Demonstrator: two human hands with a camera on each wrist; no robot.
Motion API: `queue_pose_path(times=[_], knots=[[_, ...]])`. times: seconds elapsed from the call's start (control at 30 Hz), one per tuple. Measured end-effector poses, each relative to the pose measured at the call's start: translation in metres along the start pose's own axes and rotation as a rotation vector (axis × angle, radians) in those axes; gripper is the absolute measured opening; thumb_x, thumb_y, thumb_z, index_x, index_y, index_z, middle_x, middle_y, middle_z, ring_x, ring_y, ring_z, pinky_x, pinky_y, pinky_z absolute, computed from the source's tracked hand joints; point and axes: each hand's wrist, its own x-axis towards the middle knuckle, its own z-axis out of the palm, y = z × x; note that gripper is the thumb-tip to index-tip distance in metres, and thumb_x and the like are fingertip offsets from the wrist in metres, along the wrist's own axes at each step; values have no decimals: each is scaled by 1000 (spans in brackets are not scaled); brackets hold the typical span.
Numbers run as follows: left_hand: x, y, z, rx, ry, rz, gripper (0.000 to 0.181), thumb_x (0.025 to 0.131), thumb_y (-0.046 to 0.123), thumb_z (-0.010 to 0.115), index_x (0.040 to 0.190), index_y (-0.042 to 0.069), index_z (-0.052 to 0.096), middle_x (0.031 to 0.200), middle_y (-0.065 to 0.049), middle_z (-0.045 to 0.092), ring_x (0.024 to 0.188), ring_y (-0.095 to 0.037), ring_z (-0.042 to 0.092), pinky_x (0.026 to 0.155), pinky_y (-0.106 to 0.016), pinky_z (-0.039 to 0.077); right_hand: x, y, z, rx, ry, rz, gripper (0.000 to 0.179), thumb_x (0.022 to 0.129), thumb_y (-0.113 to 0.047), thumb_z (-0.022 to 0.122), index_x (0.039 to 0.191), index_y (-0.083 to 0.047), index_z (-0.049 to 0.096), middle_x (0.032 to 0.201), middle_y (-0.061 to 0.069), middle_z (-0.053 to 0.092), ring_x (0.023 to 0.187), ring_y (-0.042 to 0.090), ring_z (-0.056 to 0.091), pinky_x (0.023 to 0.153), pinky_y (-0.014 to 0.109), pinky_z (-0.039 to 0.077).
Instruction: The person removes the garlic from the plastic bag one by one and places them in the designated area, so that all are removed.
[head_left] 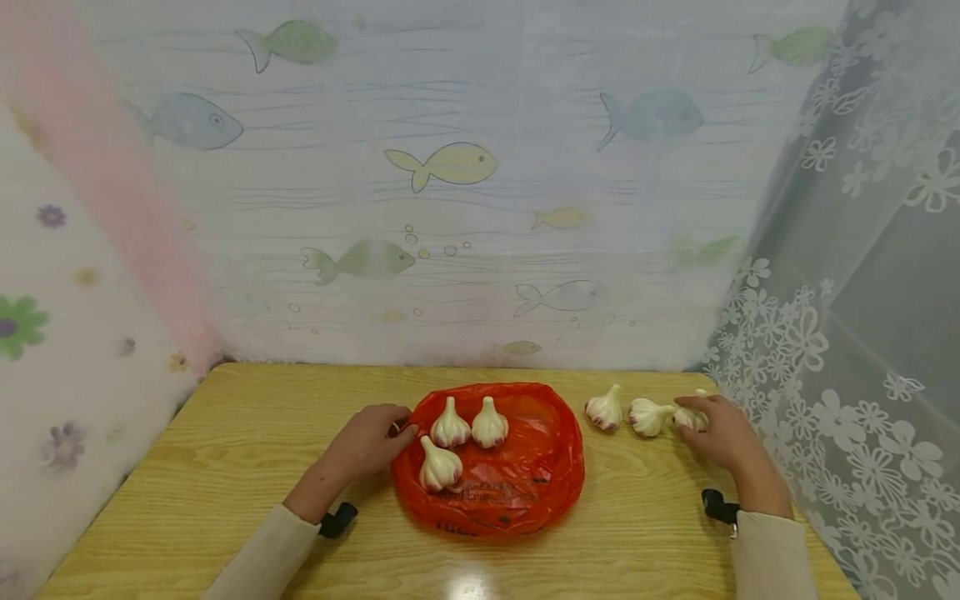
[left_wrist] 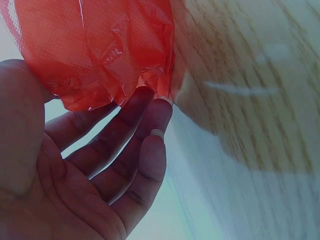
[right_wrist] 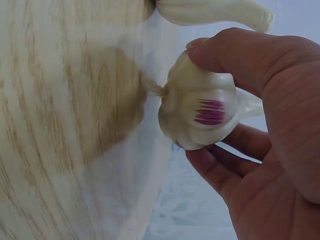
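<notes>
A red plastic bag [head_left: 517,450] is spread on the table with its rim rolled open, black print showing on it. Three garlic bulbs [head_left: 441,465] sit inside toward its left side. My left hand [head_left: 372,437] pinches the bag's left rim; in the left wrist view the thumb and fingertips lie along the crinkled red plastic [left_wrist: 107,55]. At the right, my right hand [head_left: 716,429] grips a white garlic bulb [right_wrist: 200,102] with a purple patch, thumb on one side and fingers on the other. Its roots face the tabletop.
Two more garlic bulbs, one upright [head_left: 604,410] and one on its side [head_left: 647,417], lie between the bag and my right hand. The wooden table [head_left: 262,425] meets a fish-print curtain [head_left: 480,250] at the back and a flowered lace curtain [head_left: 847,400] at the right.
</notes>
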Motion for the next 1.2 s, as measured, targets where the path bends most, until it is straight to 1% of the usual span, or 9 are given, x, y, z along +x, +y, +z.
queue_pose_path(times=[0.07,0.2,0.33,0.53,0.73,0.8,0.97,1.2], knots=[[0,0,0,2,2,5,10,104,22,69,102,16,76,86,9,68,71,-8,58,63,-28,51,1,2,2,-3,-2,-1,43,95,-10,77,132,7,66,129,43,57,113,62,57,89,72,48],[1,0,0,-1,1,8,9,104,21,69,102,15,76,85,9,67,71,-8,58,63,-27,51,1,5,7,-8,-3,-11,44,94,-10,77,134,7,66,125,41,59,102,55,62,80,65,51],[1,0,0,-6,-2,4,10,104,21,69,102,15,76,84,9,67,70,-8,57,63,-27,50,1,7,10,-2,-6,-10,47,94,-10,77,136,6,65,123,40,59,98,52,62,78,63,51],[1,0,0,-5,0,3,9,104,21,69,101,15,76,84,9,67,69,-8,56,62,-27,50,1,7,9,13,-4,-10,48,93,-10,78,136,6,64,123,41,58,103,55,61,80,65,50],[1,0,0,-2,-2,1,10,104,21,68,101,15,76,83,8,66,69,-9,56,62,-29,49,1,5,4,33,-27,12,54,95,-16,77,141,6,60,131,44,53,115,61,55,87,72,48],[1,0,-1,-3,-2,1,10,104,21,68,101,15,76,83,8,66,69,-9,56,62,-29,50,0,2,1,41,-33,16,56,95,-17,77,143,7,58,132,45,51,116,63,53,87,73,47],[1,1,-1,-5,-4,-2,10,104,21,69,101,14,76,83,8,67,69,-9,56,62,-28,50,-2,-7,-10,43,-30,23,61,95,-16,78,146,8,53,137,48,44,121,68,47,90,77,44],[0,0,-1,-4,-2,1,9,104,21,69,101,15,76,83,8,66,69,-9,56,62,-28,50,-4,-24,-25,25,2,9,64,95,-16,79,146,10,51,139,47,40,123,67,43,92,79,41]])
